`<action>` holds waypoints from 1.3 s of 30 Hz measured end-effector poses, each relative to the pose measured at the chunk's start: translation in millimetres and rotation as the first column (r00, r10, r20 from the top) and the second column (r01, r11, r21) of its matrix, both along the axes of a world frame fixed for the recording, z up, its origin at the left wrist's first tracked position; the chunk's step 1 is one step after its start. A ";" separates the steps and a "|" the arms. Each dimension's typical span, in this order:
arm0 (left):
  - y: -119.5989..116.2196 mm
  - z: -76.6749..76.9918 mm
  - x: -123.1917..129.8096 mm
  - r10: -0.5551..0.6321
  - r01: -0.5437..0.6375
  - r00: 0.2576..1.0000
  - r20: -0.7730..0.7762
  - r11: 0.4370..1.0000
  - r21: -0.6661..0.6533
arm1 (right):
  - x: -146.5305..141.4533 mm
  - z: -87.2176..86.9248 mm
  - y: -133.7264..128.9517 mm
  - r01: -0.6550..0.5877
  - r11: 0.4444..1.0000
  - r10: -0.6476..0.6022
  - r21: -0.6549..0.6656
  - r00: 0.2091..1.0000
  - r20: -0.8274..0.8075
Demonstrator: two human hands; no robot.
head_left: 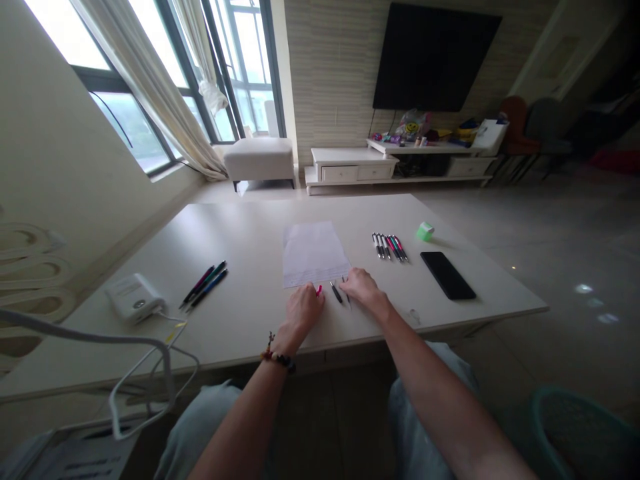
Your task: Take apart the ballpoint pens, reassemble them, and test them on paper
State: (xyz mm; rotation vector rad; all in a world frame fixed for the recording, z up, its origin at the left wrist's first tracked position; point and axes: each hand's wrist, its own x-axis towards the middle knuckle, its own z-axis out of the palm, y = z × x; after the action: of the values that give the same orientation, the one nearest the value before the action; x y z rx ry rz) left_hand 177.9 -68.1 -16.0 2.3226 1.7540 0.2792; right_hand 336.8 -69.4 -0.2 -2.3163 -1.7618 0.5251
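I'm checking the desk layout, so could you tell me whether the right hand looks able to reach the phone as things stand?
Probably yes: the right hand rests on the table near the phone, and nothing appears to lie between them; the pens sit farther up.

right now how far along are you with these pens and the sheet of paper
Looks done: a bundle of three pens lies left of the sheet of paper, and a row of pens lies right of it. In hand: the left hand is at a pink-topped pen, the right hand beside a dark pen, neither clearly gripping. Left: those pens below the sheet's edge sit outside both groups.
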 end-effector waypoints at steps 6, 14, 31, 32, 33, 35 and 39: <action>-16.5 9.1 -4.9 -0.046 0.038 0.988 0.147 0.997 0.060 | -1.3 -6.3 9.3 0.020 1.000 -0.020 -0.006 1.000 0.014; -30.3 13.0 -12.2 -0.166 0.127 0.902 0.399 0.984 0.123 | 9.2 0.6 6.4 0.064 0.984 -0.039 0.164 0.988 -0.147; -34.3 10.2 -7.8 -0.245 0.192 0.827 0.507 0.969 0.156 | -24.2 40.4 -20.8 0.307 0.772 0.354 0.557 0.520 -0.777; -34.3 10.4 -7.4 -0.247 0.192 0.824 0.510 0.968 0.160 | -24.2 40.6 -20.9 0.312 0.764 0.356 0.565 0.526 -0.772; -34.4 10.7 -7.1 -0.248 0.190 0.821 0.514 0.968 0.163 | -24.0 40.6 -21.0 0.315 0.757 0.358 0.572 0.532 -0.767; -34.7 11.7 -6.9 -0.247 0.187 0.818 0.519 0.968 0.167 | -23.6 39.3 -21.1 0.308 0.756 0.358 0.577 0.543 -0.759; -34.9 14.6 -6.8 -0.239 0.172 0.806 0.541 0.970 0.172 | -21.9 33.3 -21.0 0.182 0.797 0.371 0.576 0.605 -0.705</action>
State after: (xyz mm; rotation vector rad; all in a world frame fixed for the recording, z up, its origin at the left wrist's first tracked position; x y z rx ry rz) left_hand 171.1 -103.0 -1.4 2.1663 1.2111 0.9376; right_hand 314.9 -90.5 33.1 -1.2048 -1.3044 0.7301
